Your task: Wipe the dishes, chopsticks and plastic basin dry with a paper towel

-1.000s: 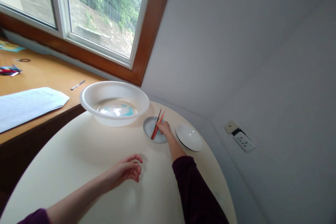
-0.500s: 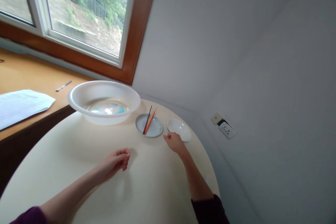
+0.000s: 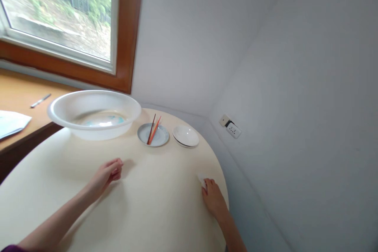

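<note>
My right hand (image 3: 213, 197) is low over the right side of the round table, its fingers closed on a small white thing (image 3: 202, 180), thin and pale like a tissue, too faint to make out well. Left of the middle, my left hand (image 3: 108, 174) hovers by the tabletop with its fingers curled in and nothing visible in them. Beyond the hands, a grey plate (image 3: 141, 134) carries several thin sticks (image 3: 153, 130), dark red and orange. Beside it are white dishes (image 3: 186, 136) that look stacked.
A large translucent basin (image 3: 94, 126) stands at the table's back left. The round cream table (image 3: 159, 197) meets a wooden desk (image 3: 17, 86) holding a pen (image 3: 40, 100) and papers (image 3: 12, 122). A wall with a socket (image 3: 233, 130) rises along the right.
My right hand has come back from beside the white dishes toward the table's right edge, where the white thing now shows at its fingers. The view has turned right; my left hand stays curled.
</note>
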`<state>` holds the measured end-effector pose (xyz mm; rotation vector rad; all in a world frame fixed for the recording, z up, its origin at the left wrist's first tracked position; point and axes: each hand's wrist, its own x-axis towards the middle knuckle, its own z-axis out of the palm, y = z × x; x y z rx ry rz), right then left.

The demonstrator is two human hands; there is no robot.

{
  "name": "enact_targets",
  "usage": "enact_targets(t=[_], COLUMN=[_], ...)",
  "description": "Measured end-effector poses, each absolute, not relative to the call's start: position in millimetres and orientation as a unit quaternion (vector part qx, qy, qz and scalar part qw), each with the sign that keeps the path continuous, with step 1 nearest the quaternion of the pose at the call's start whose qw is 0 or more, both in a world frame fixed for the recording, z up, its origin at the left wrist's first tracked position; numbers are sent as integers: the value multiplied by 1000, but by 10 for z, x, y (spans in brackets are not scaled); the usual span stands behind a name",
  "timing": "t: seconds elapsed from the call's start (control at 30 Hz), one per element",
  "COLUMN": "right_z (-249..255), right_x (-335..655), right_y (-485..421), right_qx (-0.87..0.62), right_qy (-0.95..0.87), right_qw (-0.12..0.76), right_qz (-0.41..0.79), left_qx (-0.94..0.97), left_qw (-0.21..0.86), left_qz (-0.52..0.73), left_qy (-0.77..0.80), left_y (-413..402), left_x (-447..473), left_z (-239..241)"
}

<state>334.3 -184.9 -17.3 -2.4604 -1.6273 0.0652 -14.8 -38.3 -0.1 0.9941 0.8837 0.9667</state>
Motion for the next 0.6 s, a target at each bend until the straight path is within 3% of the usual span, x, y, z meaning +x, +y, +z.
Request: enact_targets(t=[0.17, 0.37, 0.47, 0.6], right_z=[111, 1352, 1870, 2101], right_x=[3195, 2694, 2184, 1415], right_y=[-1588, -1108, -846, -241], right_qx=[-795, -590, -451, -359], right_qy=[-594, -522, -491, -603], right_qw=[119, 534, 657, 646], right_qz=[20, -309, -351, -300], left_qx=[554, 600, 606, 612], left_qw=[535, 466, 447, 429], left_qz=[430, 438, 446, 442], left_qy=[470, 480, 484, 496], left_y=[-474, -507, -478, -441], left_x=[-263, -299, -300, -302], left_z=[43, 28, 4, -51])
